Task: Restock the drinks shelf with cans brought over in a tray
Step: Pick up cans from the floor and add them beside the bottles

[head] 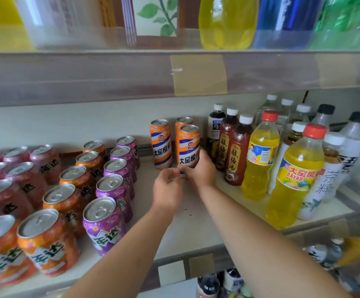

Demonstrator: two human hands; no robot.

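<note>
Tall orange can (188, 147): glossy printed metal, dull brushed-metal lid. Short purple cans (106, 224) and short orange cans (45, 239): same shiny metal sides, matt silver tops. Shelf board (187, 222): smooth, matt, off-white. Shelf-edge strip (88, 78): cloudy translucent plastic, patched with matt tan tape (198, 75). Yellow bottles (260, 158): clear glossy plastic, smooth red plastic caps (315, 130). White bottle (323, 186): frosted matt plastic.

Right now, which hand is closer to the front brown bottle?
Right. The right hand grips the orange can just beside the front brown bottle; the left hand is farther away.
</note>
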